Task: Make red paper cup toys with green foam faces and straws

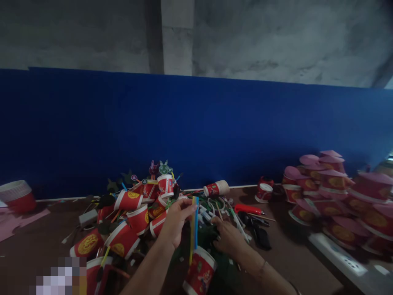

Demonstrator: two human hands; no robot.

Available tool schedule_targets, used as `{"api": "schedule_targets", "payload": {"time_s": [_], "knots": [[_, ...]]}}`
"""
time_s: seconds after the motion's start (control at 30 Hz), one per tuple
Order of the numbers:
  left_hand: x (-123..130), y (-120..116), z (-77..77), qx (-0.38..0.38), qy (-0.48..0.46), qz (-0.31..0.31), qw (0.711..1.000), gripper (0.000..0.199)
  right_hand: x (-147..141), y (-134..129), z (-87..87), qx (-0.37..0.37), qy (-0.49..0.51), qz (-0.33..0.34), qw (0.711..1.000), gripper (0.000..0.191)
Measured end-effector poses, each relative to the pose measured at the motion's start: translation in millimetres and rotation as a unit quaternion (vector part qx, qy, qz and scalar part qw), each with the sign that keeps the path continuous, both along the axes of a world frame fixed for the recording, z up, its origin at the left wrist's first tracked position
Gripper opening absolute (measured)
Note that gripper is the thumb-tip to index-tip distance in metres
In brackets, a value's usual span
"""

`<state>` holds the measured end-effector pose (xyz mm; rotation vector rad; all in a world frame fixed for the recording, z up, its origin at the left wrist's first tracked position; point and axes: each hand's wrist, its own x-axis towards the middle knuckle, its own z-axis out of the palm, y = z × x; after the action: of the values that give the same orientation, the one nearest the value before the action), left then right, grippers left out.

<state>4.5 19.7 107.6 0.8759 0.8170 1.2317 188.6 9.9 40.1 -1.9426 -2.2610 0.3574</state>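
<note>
My left hand [181, 217] pinches the upper ends of a yellow straw and a blue straw [196, 229], which hang upright side by side. Their lower ends reach a red paper cup [201, 271] that leans at the bottom centre. To the right, my right hand [225, 235] reaches over dark green material and small white pieces [205, 214]; its fingertips are partly hidden among them, and whether they hold anything is unclear. Just left of my left wrist lie tumbled red cups [138, 219], some with straws attached. Two rabbit cutouts [163, 167] stand above a cup at the back.
A red hot-glue gun or similar tool [248, 209] and a black object [260, 235] lie right of centre. Pink-topped cups [333, 180] are piled at right behind a white power strip [337, 254]. Nested cups [18, 196] stand far left. A blue partition [196, 131] borders the table.
</note>
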Motion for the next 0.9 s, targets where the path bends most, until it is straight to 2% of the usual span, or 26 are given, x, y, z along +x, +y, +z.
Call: {"api": "schedule_targets", "payload": {"time_s": [0.13, 0.2, 0.27, 0.3, 0.4, 0.47, 0.57, 0.7, 0.8, 0.87, 0.9], "knots": [[3, -4, -3.8, 0.01, 0.013, 0.021, 1.0, 0.026, 0, 7, 6.9, -0.02, 0.015, 0.02, 0.999, 0.045], [2, -5, -6.6, 0.034, 0.041, 0.052, 0.997, 0.027, -3, 7, 19.8, -0.007, 0.023, 0.016, 1.0, 0.038], [0, -7, -9.3, 0.072, 0.09, 0.089, 0.989, 0.025, -11, 4, 38.1, 0.031, 0.054, 0.001, 0.998, 0.025], [-1, -7, -10.3, 0.094, 0.121, 0.104, 0.983, 0.023, -17, 1, 47.9, 0.061, 0.085, -0.001, 0.995, 0.025], [-4, -9, -12.3, 0.163, 0.202, 0.129, 0.957, 0.017, -40, -11, 71.9, 0.172, 0.325, 0.026, 0.929, 0.029], [-5, -11, -12.9, 0.207, 0.237, 0.149, 0.937, 0.016, -53, -16, 79.0, 0.21, 0.381, 0.038, 0.9, 0.026], [-6, -12, -12.4, 0.245, 0.258, 0.17, 0.919, 0.012, -62, -15, 78.8, 0.212, 0.407, 0.024, 0.888, 0.022], [-6, -15, -5.1, 0.223, 0.219, 0.109, 0.944, 0.011, -56, -7, 75.9, 0.105, 0.47, 0.009, 0.876, 0.021], [-7, -16, 1.3, 0.166, 0.154, 0.046, 0.973, 0.037, -49, -3, 77.0, 0.028, 0.523, 0.02, 0.852, 0.023], [-8, -14, 2.5, 0.121, 0.134, 0.0, 0.984, 0.049, -46, -1, 77.0, 0.021, 0.562, 0.008, 0.827, 0.026], [-9, -13, 1.9, 0.105, 0.142, -0.021, 0.984, 0.045, -44, 0, 76.5, 0.028, 0.58, -0.006, 0.814, 0.027]]}}
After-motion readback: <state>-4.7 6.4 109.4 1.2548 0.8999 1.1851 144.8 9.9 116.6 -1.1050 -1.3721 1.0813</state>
